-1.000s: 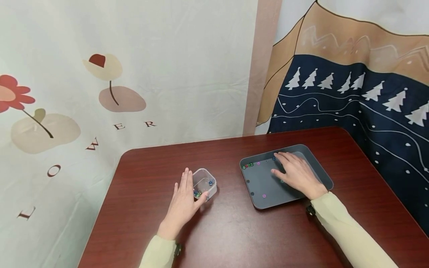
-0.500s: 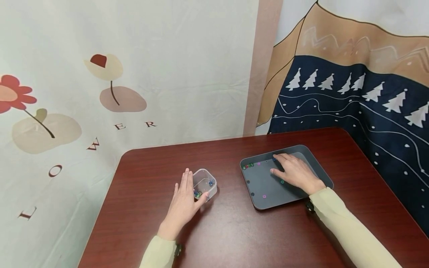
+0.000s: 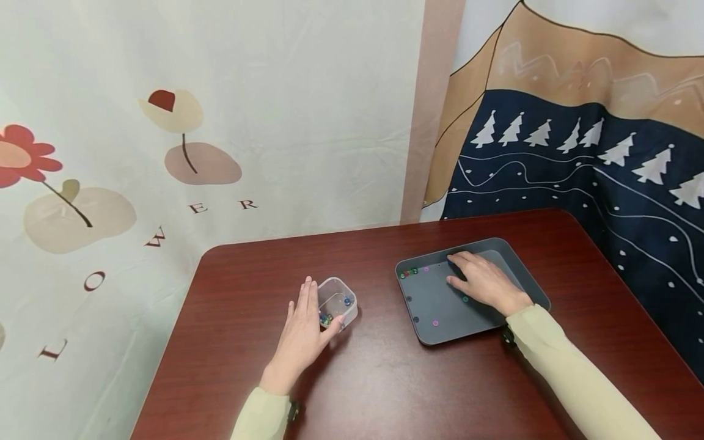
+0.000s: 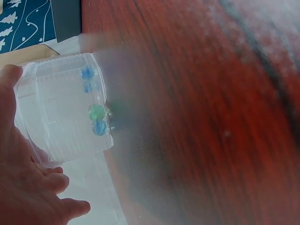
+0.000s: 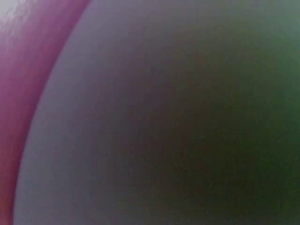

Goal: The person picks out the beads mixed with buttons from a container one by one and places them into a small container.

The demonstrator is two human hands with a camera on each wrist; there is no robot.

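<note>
My left hand (image 3: 297, 342) is at a small clear plastic box (image 3: 346, 315) on the table, its fingers along the left side and the thumb at the near side. Several blue and green beads (image 4: 97, 112) show through the wall in the left wrist view. My right hand (image 3: 486, 281) reaches into a shallow grey tray (image 3: 440, 333), thumb and index fingertips apart near the far wall. A blue bead (image 3: 450, 262) is partly hidden at the index fingertip. A teal ring-shaped bead (image 3: 465, 299) lies below the palm. The right wrist view is too dark and blurred to read.
Green and red beads (image 3: 407, 273) cluster in the tray's far left corner. Purple ring-shaped beads (image 3: 436, 323) and dark ones (image 3: 415, 319) lie along its left part. The brown table (image 3: 374, 385) meets a printed curtain (image 3: 330, 122) at the back.
The right hand has shifted slightly within the tray, and its index fingertip now covers more of the blue bead. The left hand and the box stay in place.
</note>
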